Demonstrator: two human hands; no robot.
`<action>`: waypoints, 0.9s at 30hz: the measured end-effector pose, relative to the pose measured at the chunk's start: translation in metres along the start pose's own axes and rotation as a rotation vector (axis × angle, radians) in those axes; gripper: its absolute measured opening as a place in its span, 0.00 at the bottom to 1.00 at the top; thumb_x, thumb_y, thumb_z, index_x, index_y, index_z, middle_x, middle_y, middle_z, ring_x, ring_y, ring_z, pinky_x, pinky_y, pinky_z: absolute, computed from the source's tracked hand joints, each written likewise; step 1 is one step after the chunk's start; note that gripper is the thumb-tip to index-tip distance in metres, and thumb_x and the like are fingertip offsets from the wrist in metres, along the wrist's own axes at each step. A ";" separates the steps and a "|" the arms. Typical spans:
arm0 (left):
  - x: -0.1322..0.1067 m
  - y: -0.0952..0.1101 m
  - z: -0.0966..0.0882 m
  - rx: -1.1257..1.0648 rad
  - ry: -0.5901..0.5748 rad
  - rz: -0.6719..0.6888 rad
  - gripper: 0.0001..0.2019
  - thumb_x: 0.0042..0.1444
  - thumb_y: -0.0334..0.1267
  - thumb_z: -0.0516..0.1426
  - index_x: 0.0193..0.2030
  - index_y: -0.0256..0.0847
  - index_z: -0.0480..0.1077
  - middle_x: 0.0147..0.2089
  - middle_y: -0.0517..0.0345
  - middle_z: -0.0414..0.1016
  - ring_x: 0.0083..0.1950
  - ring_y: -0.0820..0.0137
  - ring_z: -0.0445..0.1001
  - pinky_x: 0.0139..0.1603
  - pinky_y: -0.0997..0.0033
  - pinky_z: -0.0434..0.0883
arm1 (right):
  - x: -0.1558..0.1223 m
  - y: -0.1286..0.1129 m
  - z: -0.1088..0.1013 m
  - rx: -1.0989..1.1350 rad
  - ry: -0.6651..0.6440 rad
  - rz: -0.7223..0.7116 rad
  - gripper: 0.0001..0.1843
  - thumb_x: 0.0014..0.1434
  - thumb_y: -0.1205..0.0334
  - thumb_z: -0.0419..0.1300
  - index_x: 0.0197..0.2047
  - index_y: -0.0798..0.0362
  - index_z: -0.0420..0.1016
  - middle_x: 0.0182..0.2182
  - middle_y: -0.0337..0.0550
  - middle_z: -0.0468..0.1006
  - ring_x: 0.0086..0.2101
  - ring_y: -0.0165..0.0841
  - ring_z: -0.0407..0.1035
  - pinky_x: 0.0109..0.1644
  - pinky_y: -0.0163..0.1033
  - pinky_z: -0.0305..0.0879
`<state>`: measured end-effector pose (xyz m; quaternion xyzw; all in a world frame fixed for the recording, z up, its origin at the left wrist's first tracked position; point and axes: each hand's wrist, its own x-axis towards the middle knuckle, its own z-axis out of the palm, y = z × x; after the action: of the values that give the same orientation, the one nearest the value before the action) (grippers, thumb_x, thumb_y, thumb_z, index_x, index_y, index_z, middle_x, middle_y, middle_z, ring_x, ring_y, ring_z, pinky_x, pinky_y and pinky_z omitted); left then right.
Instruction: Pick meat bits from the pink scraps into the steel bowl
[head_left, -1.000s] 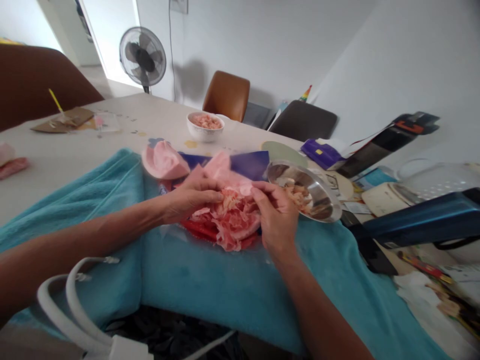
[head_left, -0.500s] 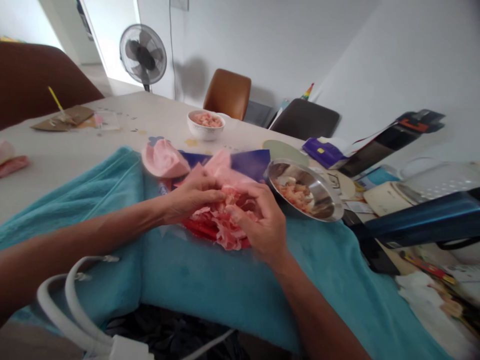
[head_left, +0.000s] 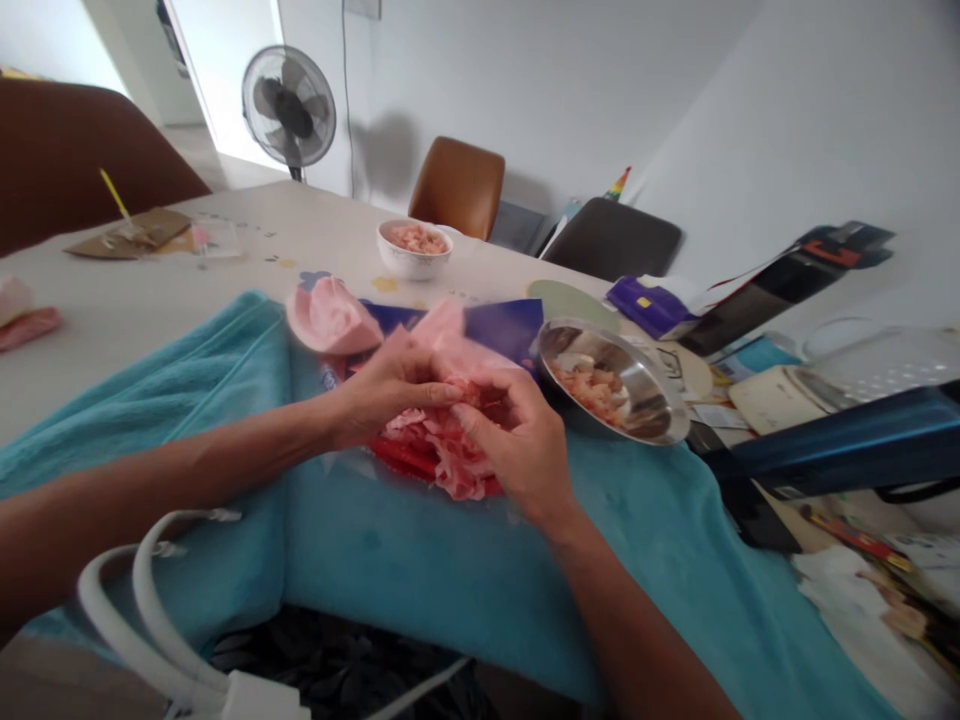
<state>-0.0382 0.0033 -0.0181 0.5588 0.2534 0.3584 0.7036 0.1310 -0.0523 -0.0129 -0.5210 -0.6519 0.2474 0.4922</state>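
A heap of pink shrimp pieces (head_left: 442,455) lies on a red sheet over a teal towel (head_left: 420,570). My left hand (head_left: 382,395) rests on the heap's far side, its fingers pinched together on a piece. My right hand (head_left: 521,445) curls over the heap from the right, fingers bent into the pile, touching the left fingertips. A steel bowl (head_left: 660,405) with peeled bits stands just right of my hands. A pink plastic bag (head_left: 330,320) lies behind the heap.
A white bowl (head_left: 414,250) of pink pieces stands further back on the table. Blue card (head_left: 502,325) lies behind the heap. Books, papers and a dark blue bar (head_left: 832,440) crowd the right side. A fan (head_left: 289,105) and chairs stand beyond. White tubing (head_left: 135,600) hangs near my left arm.
My right hand has come back from the steel bowl to the heap and now curls over it, meeting the left fingertips. The left hand has hardly moved.
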 end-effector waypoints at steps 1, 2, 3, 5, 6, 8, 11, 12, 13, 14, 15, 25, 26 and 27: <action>0.000 0.000 0.000 0.004 -0.005 0.006 0.08 0.53 0.37 0.66 0.32 0.35 0.74 0.30 0.58 0.77 0.31 0.76 0.74 0.34 0.77 0.70 | 0.000 0.000 -0.001 0.011 -0.004 0.002 0.07 0.55 0.62 0.64 0.39 0.48 0.75 0.37 0.39 0.77 0.37 0.33 0.73 0.44 0.42 0.71; 0.000 0.001 -0.001 0.008 -0.010 0.013 0.08 0.53 0.37 0.66 0.32 0.34 0.74 0.29 0.58 0.77 0.31 0.76 0.74 0.34 0.77 0.70 | 0.000 0.000 -0.001 0.022 -0.007 0.002 0.06 0.55 0.63 0.63 0.38 0.49 0.75 0.37 0.39 0.78 0.37 0.33 0.73 0.44 0.42 0.70; 0.000 0.001 -0.001 0.013 -0.015 0.018 0.08 0.53 0.36 0.66 0.32 0.34 0.74 0.29 0.58 0.77 0.31 0.76 0.74 0.33 0.77 0.70 | 0.000 0.001 -0.001 0.031 -0.005 0.000 0.05 0.55 0.64 0.63 0.37 0.49 0.75 0.37 0.39 0.79 0.38 0.33 0.73 0.45 0.42 0.70; 0.000 0.002 -0.001 0.014 -0.023 0.021 0.07 0.53 0.35 0.66 0.32 0.34 0.74 0.29 0.58 0.77 0.31 0.76 0.74 0.33 0.77 0.70 | 0.000 0.000 -0.001 0.057 0.012 -0.003 0.04 0.54 0.65 0.62 0.36 0.49 0.75 0.36 0.39 0.79 0.38 0.33 0.73 0.45 0.42 0.70; 0.000 0.002 0.000 0.012 -0.028 0.017 0.06 0.52 0.34 0.66 0.32 0.34 0.74 0.29 0.58 0.77 0.31 0.76 0.74 0.33 0.77 0.70 | 0.000 0.000 -0.001 0.078 0.023 0.003 0.04 0.53 0.66 0.62 0.35 0.49 0.75 0.35 0.39 0.80 0.37 0.33 0.74 0.45 0.42 0.70; -0.001 0.003 0.001 0.003 -0.037 0.003 0.05 0.52 0.31 0.65 0.33 0.34 0.74 0.29 0.58 0.77 0.31 0.75 0.75 0.34 0.77 0.71 | 0.000 -0.001 0.000 0.133 0.032 0.039 0.04 0.51 0.66 0.62 0.33 0.49 0.75 0.33 0.38 0.80 0.35 0.33 0.74 0.43 0.41 0.71; -0.001 0.004 0.003 -0.027 -0.036 -0.030 0.03 0.52 0.30 0.64 0.33 0.34 0.73 0.29 0.58 0.77 0.31 0.74 0.76 0.35 0.75 0.72 | 0.001 -0.001 0.003 0.244 0.023 0.146 0.04 0.48 0.65 0.64 0.31 0.50 0.77 0.29 0.37 0.80 0.31 0.31 0.73 0.37 0.38 0.70; -0.001 0.004 0.003 -0.042 -0.035 -0.045 0.03 0.52 0.29 0.64 0.33 0.34 0.73 0.29 0.58 0.77 0.31 0.74 0.76 0.35 0.74 0.72 | 0.001 0.000 0.004 0.294 0.017 0.188 0.04 0.48 0.64 0.64 0.31 0.50 0.77 0.28 0.37 0.80 0.30 0.31 0.73 0.35 0.38 0.70; -0.001 0.004 0.003 -0.057 -0.031 -0.059 0.04 0.52 0.29 0.64 0.33 0.34 0.73 0.29 0.58 0.77 0.31 0.74 0.76 0.35 0.74 0.72 | 0.001 0.001 0.005 0.350 0.012 0.228 0.04 0.48 0.64 0.65 0.31 0.50 0.78 0.28 0.36 0.80 0.29 0.30 0.73 0.35 0.37 0.70; -0.001 0.004 0.003 -0.072 -0.027 -0.069 0.04 0.52 0.29 0.64 0.33 0.34 0.73 0.29 0.58 0.77 0.31 0.74 0.76 0.35 0.74 0.72 | 0.001 0.003 0.006 0.411 0.005 0.266 0.04 0.47 0.63 0.66 0.31 0.50 0.78 0.27 0.36 0.80 0.28 0.30 0.73 0.35 0.37 0.71; -0.001 0.003 0.003 -0.086 -0.022 -0.077 0.04 0.51 0.29 0.64 0.33 0.33 0.73 0.29 0.58 0.77 0.31 0.75 0.75 0.34 0.75 0.71 | 0.001 0.004 0.006 0.472 -0.002 0.300 0.05 0.47 0.62 0.67 0.31 0.50 0.79 0.27 0.36 0.80 0.28 0.30 0.73 0.35 0.37 0.71; 0.003 0.000 -0.002 -0.290 -0.037 -0.203 0.04 0.47 0.30 0.64 0.31 0.34 0.74 0.30 0.54 0.76 0.34 0.71 0.75 0.39 0.71 0.71 | 0.004 0.001 0.006 0.771 -0.070 0.540 0.06 0.43 0.62 0.67 0.29 0.51 0.80 0.22 0.34 0.77 0.22 0.29 0.71 0.27 0.35 0.74; 0.004 -0.001 -0.003 -0.305 -0.043 -0.226 0.04 0.47 0.29 0.64 0.31 0.34 0.74 0.31 0.54 0.77 0.35 0.70 0.75 0.40 0.70 0.72 | 0.004 0.002 0.006 0.783 -0.081 0.546 0.06 0.44 0.62 0.67 0.29 0.51 0.80 0.22 0.34 0.77 0.22 0.28 0.71 0.26 0.34 0.73; 0.004 -0.002 -0.004 -0.314 -0.044 -0.245 0.05 0.46 0.29 0.64 0.32 0.34 0.74 0.31 0.54 0.76 0.35 0.70 0.75 0.40 0.70 0.72 | 0.004 0.002 0.006 0.792 -0.091 0.549 0.05 0.44 0.62 0.67 0.28 0.51 0.80 0.21 0.34 0.76 0.21 0.28 0.70 0.24 0.33 0.72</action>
<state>-0.0386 0.0090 -0.0207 0.4149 0.2450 0.2932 0.8258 0.1271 -0.0464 -0.0153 -0.4348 -0.3669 0.6198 0.5405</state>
